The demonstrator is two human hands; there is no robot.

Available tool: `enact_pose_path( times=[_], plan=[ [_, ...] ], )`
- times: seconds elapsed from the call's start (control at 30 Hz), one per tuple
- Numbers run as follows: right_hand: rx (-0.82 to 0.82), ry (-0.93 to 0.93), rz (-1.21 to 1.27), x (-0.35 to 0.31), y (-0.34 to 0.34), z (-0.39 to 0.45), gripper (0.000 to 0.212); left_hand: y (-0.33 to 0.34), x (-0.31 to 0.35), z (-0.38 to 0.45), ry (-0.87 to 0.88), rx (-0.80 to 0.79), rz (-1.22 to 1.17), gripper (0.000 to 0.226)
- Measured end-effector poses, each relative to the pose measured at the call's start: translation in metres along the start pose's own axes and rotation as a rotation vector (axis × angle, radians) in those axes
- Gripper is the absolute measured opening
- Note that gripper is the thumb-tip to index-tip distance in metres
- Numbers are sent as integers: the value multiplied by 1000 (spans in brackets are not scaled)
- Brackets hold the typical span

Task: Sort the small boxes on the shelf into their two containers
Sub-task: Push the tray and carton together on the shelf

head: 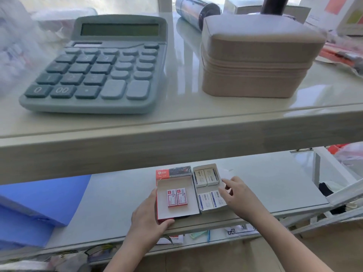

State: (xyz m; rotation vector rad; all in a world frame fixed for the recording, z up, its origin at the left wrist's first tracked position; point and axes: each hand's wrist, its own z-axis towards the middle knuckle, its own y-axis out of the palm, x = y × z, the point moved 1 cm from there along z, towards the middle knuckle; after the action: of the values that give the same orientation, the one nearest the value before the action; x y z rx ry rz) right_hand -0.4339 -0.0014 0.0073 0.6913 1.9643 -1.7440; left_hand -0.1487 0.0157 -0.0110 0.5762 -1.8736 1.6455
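- A blue folder point(39, 195) lies at the lower left of the frame, on the lower shelf point(117, 209).
- A grey-blue calculator point(98, 65) fills the upper left, sitting on the upper shelf point(176, 122).
- The left hand point(147, 214) is at lower centre, its grip clamped on the left edge and near corner of the red container point(176, 183), thumb on the front edge, fingers along the side.
- The red container lies open on the lower shelf, just left of centre; two small red boxes point(177, 197) lie side by side inside it, touching each other.
- Touching its right side is the white container point(206, 166), also open. Two cream boxes point(205, 177) fill its far half and two blue-striped white boxes point(209, 200) its near half.
- The right hand point(238, 197) is at lower centre right, over the white container's right edge; fingers are slightly spread and touch the blue-striped boxes, but I cannot tell whether the grip holds anything.
- A beige zipped case point(259, 63) stands at upper right on the upper shelf, well apart from the calculator.
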Motion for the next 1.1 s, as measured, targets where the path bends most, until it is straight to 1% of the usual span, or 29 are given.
enact_pose_path(
  times=[0.03,0.07,0.13,0.17,0.27,0.4,0.6,0.8,1.1],
  plan=[
    [-19,-19,20,2,-4,-5,16,-1,0,-3,-12,21,-17,87],
    [-38,-42,33,6,-8,-11,20,-2,0,-6,-42,41,-48,87],
    [-73,-76,26,16,-12,-20,42,0,-5,-11,-87,80,-124,87],
    [-88,-91,15,21,-12,-23,47,1,-8,-13,-86,85,-147,85],
    [-81,-136,-1,28,-5,-24,51,5,-9,-16,-86,84,-136,79],
    [-51,-172,-20,28,0,-19,48,6,-6,-13,-85,112,-130,76],
    [-76,-190,-37,22,1,-3,42,3,-4,-5,-81,143,-117,69],
    [-83,-238,-99,12,0,19,28,-5,-2,10,-66,168,-94,62],
    [-65,-233,-196,-11,4,50,28,-21,-1,42,-129,137,-33,58]
  ],
)
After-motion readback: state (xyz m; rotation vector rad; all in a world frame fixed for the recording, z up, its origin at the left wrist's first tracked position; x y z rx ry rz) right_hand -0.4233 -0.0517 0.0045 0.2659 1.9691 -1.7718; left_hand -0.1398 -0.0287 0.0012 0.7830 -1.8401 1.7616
